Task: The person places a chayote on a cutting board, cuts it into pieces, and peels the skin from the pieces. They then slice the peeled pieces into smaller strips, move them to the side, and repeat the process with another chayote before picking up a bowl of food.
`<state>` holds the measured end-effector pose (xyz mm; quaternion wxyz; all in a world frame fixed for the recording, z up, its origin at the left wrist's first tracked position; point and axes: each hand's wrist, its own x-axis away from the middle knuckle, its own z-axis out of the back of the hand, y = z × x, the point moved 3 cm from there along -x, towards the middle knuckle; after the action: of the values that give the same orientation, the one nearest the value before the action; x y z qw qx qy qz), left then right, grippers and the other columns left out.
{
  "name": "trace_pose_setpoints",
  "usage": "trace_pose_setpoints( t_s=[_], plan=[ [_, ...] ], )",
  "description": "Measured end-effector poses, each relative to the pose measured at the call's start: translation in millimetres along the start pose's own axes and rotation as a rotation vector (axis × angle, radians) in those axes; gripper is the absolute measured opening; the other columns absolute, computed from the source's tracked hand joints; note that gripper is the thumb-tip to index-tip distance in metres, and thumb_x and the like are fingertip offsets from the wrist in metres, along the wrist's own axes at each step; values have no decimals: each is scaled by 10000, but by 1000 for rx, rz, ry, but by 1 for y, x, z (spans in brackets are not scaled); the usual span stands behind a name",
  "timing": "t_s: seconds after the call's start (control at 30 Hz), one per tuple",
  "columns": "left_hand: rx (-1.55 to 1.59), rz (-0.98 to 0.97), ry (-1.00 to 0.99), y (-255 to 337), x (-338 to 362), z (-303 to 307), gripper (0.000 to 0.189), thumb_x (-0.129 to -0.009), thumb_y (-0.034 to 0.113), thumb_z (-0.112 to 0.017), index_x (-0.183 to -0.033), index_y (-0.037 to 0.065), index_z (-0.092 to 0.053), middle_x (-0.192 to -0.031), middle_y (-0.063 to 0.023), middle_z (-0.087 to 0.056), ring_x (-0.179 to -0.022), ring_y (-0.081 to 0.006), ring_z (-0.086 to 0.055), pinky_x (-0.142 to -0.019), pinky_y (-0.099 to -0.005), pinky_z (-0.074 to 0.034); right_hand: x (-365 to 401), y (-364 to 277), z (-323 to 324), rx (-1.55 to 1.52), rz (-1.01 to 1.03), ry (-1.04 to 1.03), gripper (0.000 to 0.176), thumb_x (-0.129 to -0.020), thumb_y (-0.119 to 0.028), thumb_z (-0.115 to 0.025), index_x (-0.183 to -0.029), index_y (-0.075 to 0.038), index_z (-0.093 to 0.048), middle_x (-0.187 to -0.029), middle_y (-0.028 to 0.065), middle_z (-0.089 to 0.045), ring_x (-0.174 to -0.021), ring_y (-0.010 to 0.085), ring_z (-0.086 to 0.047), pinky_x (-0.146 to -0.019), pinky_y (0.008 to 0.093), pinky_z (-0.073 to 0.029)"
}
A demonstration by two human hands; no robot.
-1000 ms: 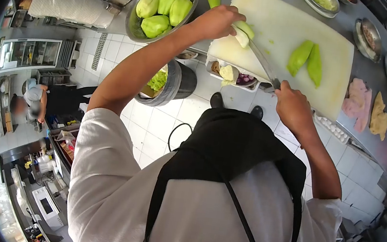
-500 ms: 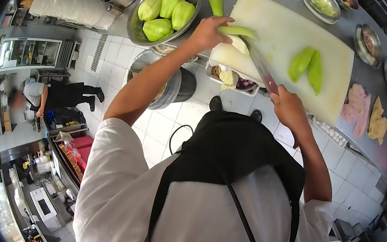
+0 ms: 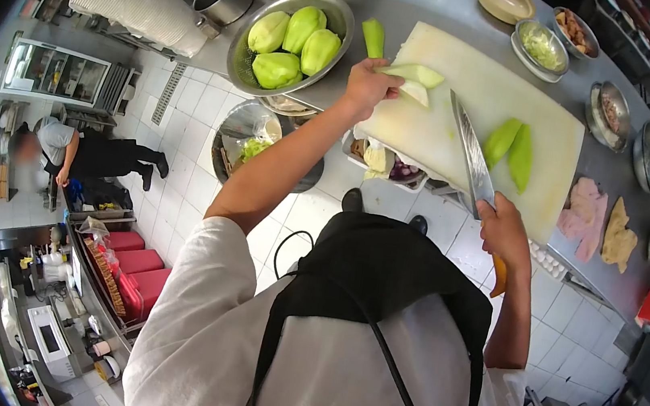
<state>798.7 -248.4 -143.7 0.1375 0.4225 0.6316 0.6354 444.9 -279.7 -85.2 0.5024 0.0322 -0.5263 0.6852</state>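
My left hand (image 3: 371,89) is closed on a chayote piece (image 3: 415,74) at the near left part of the white cutting board (image 3: 445,149). A paler cut face (image 3: 415,92) shows just below that piece, by my fingertips. My right hand (image 3: 506,235) grips a large knife (image 3: 473,156) by its orange-brown handle, the blade lying over the board's near edge, apart from the chayote in my left hand. Two green chayote pieces (image 3: 511,151) rest on the board to the right of the blade. Another green piece (image 3: 373,38) lies on the counter beyond my left hand.
A metal colander (image 3: 342,47) with several whole chayotes stands at left. Below it is a bin (image 3: 230,130) with scraps. Bowls of chopped food (image 3: 540,51), a pink cloth (image 3: 583,214) and a tan cloth (image 3: 620,235) lie right. Another person (image 3: 95,154) stands far left.
The knife has come away from the chayote at my left hand and moved right and toward me. My left hand has shifted slightly right and nearer, still holding the piece.
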Motion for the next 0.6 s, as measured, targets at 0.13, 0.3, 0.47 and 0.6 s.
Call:
trace_pose_setpoints(
  t_s=[0.13,0.3,0.47,0.6],
  plan=[
    [78,69,39,1,14,-7,798,-786,-109,-730,-1462,-73,-307,-934,-173,-653,-716,-220,-675,-618,-319,-605,1,5,-7,-36,-28,26,281,-1000,-275,-560,-961,3,-558,-614,89,-538,-446,187,-542,-423,354,-464],
    [219,102,143,-15,38,-9,898,-787,-136,-707,-1511,-13,-190,-998,-205,-636,-750,-259,-676,-649,-348,-620,-4,14,-12,-93,-12,52,270,-1006,-272,-557,-1027,-3,-571,-613,79,-534,-456,165,-538,-415,332,-458],
    [384,78,208,-32,74,5,676,-822,-102,-693,-1406,-22,-363,-985,-182,-649,-739,-258,-679,-677,-347,-620,-2,9,-17,-167,-58,109,246,-1017,-273,-546,-1041,-29,-562,-628,44,-501,-475,147,-518,-405,318,-437],
    [555,98,221,-38,110,50,184,-911,-5,-665,-1084,-12,-604,-992,-124,-660,-872,-237,-682,-816,-326,-616,-8,15,-21,-183,-89,112,235,-1028,-282,-532,-1057,-49,-550,-638,33,-486,-475,133,-490,-399,295,-403]
  ],
)
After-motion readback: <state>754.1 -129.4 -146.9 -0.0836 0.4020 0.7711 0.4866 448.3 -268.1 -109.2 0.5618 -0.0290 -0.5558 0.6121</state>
